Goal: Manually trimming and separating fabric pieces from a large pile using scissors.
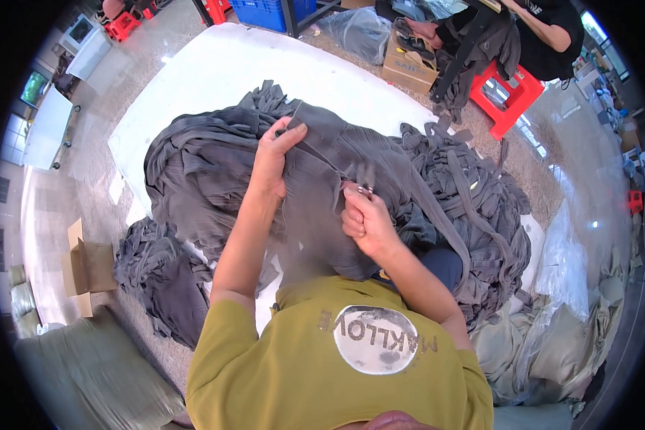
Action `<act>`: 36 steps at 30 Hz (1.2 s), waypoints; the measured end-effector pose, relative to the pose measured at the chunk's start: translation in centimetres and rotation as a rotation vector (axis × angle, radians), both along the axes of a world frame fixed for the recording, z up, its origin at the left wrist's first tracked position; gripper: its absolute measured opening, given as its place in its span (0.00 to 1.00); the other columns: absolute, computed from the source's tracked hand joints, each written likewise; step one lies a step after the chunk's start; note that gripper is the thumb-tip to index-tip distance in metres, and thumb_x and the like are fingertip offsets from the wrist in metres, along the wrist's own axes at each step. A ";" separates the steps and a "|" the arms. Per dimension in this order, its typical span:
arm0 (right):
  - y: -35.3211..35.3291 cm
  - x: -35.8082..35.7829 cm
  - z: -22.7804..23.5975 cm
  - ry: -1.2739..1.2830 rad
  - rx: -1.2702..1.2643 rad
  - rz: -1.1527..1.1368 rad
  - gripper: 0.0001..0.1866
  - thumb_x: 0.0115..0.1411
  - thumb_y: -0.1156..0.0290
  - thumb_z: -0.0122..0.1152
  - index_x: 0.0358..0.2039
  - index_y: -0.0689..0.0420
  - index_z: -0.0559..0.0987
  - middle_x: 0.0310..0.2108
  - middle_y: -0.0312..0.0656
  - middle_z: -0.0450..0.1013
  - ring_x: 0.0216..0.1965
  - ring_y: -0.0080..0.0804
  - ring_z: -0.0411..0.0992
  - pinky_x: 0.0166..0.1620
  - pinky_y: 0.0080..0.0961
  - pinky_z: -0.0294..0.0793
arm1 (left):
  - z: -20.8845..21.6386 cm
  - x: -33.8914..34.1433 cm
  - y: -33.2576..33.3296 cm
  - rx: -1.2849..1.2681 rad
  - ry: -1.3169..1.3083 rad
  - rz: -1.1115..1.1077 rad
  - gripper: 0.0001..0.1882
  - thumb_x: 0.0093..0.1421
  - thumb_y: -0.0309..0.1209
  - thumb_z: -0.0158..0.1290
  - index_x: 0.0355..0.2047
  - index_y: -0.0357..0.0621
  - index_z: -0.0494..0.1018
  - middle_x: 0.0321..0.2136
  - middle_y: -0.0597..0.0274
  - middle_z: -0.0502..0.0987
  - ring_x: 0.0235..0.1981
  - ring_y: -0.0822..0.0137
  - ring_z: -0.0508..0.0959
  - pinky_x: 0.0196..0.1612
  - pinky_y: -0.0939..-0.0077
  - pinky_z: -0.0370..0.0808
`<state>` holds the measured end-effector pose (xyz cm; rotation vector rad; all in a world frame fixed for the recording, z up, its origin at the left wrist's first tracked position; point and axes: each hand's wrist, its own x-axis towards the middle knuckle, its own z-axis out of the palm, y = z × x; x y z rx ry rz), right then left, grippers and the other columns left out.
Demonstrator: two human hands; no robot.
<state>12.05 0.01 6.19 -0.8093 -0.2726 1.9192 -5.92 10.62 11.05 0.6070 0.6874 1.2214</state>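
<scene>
My left hand (272, 158) pinches the upper edge of a dark grey fabric piece (315, 208), which hangs down toward my lap. Lower and to the right, my right hand (365, 222) is closed around small thread snips (365, 179). Their two blades point away from me against the cloth and are blurred. Part of the snips is hidden in my fist. Behind my left hand lies a big heap of grey fabric (193, 150). To the right spreads a tangled pile of grey strips (473, 193).
A white sheet (258, 57) lies under the heaps. At left are a smaller grey fabric pile (158, 272), an open cardboard box (89, 265) and a stuffed sack (100, 373). Another person (552, 36) sits at upper right near a red stool (505, 97) and a shoe-filled carton (408, 68).
</scene>
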 end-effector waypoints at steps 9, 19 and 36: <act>0.1 1.9 0.9 0.377 0.136 -0.257 0.08 0.68 0.69 0.54 0.39 0.56 0.80 0.11 0.27 0.55 0.11 0.16 0.51 0.15 0.17 0.50 | -3.4 -0.8 2.1 -0.104 -0.028 0.193 0.03 0.60 0.23 0.57 0.30 0.45 0.74 0.30 0.64 0.80 0.30 0.72 0.79 0.36 0.76 0.78; -1.9 4.6 0.0 0.020 0.224 -0.395 0.09 0.68 0.69 0.56 0.32 0.59 0.79 0.12 0.28 0.57 0.10 0.15 0.52 0.14 0.16 0.51 | -5.5 0.6 2.4 -0.098 -0.016 0.157 0.03 0.61 0.25 0.57 0.30 0.46 0.74 0.29 0.67 0.79 0.29 0.73 0.77 0.36 0.78 0.75; -11.1 11.4 2.2 -0.360 0.298 -0.086 0.12 0.66 0.67 0.55 0.26 0.58 0.72 0.19 0.34 0.61 0.14 0.18 0.53 0.15 0.17 0.50 | -4.7 2.7 3.6 0.205 0.269 0.256 0.02 0.58 0.23 0.59 0.32 0.39 0.79 0.27 0.70 0.79 0.28 0.80 0.73 0.33 0.85 0.67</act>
